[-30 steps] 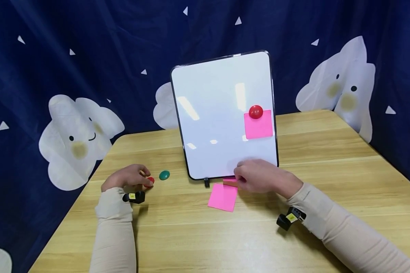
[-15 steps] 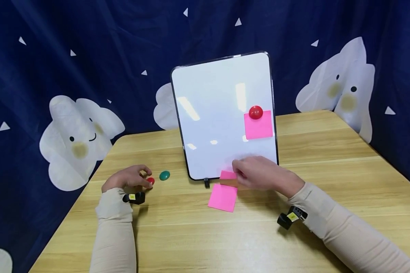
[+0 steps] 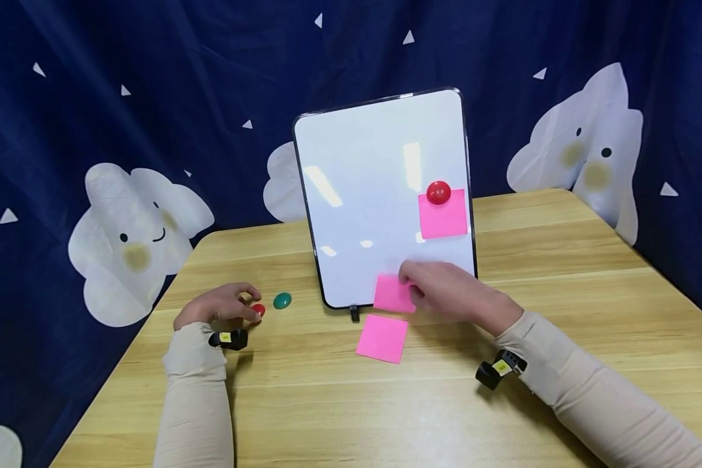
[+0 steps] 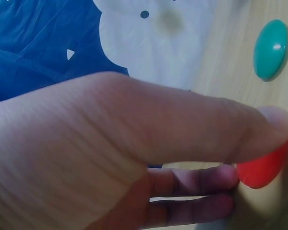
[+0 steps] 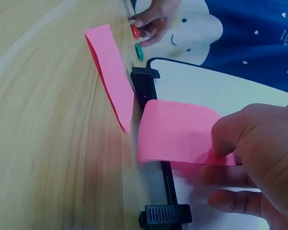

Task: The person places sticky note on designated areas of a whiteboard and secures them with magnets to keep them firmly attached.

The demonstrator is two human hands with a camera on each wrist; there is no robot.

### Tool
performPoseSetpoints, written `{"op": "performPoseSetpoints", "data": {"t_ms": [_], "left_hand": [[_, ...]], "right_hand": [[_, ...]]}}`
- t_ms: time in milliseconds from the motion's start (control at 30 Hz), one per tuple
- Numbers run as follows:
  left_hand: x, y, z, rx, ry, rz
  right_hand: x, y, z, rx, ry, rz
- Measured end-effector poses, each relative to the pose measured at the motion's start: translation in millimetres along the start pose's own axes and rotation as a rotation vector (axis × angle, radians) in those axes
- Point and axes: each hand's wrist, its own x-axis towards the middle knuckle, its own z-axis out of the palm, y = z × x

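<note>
1. Pink paper [image 3: 392,294] was pinched in my right grip [image 3: 447,289], fingertips closed, before the lower edge of the whiteboard [image 3: 368,188].
2. My left grip [image 3: 222,304], fingers curved, held the red magnet [image 4: 262,172] at the table [image 3: 327,416], near the green magnet [image 3: 282,300].

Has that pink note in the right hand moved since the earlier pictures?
Yes, upward: in the head view, the pink note in the right hand has risen relative to the whiteboard.
</note>
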Motion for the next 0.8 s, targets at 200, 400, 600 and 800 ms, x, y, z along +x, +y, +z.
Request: {"op": "performPoseSetpoints", "data": {"t_ms": [200, 400, 600, 800], "left_hand": [[2.1, -3.7, -1.7, 0.047, 0.017, 0.003], [1.5, -4.5, -1.9, 0.044, 0.018, 0.011], [-1.1, -2.4, -2.4, 0.048, 0.019, 0.004], [5.8, -8.8, -2.5, 0.001, 0.032, -0.043]], "right_hand": [[-0.1, 2.5, 0.3, -0.030, 0.085, -0.036], [0.6, 4.9, 1.7, -0.044, 0.104, -0.034], [1.1, 5.0, 1.4, -0.082, 0.137, -0.059], [1.1, 5.6, 2.1, -0.114, 0.167, -0.069]]}}
